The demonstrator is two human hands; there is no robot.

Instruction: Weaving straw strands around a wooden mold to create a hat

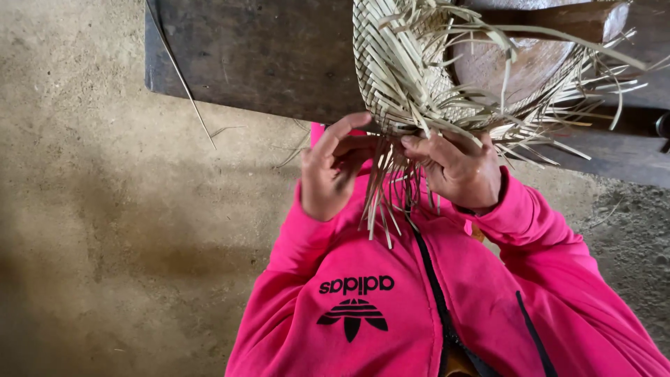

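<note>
A person's left hand (pixel 328 174) and right hand (pixel 457 171) are pinching loose strands at the edge of a half-woven straw mat (pixel 401 66) on the bench (pixel 258 56), many ends remaining unwoven.

bright pink zip jacket (pixel 391 300) w/ black logo, long sleeves, black zipper.

Two hands (pixel 398 174), one woven straw piece (pixel 405 63), one wooden bench (pixel 258 56), one wooden block (pixel 516 63)
</note>
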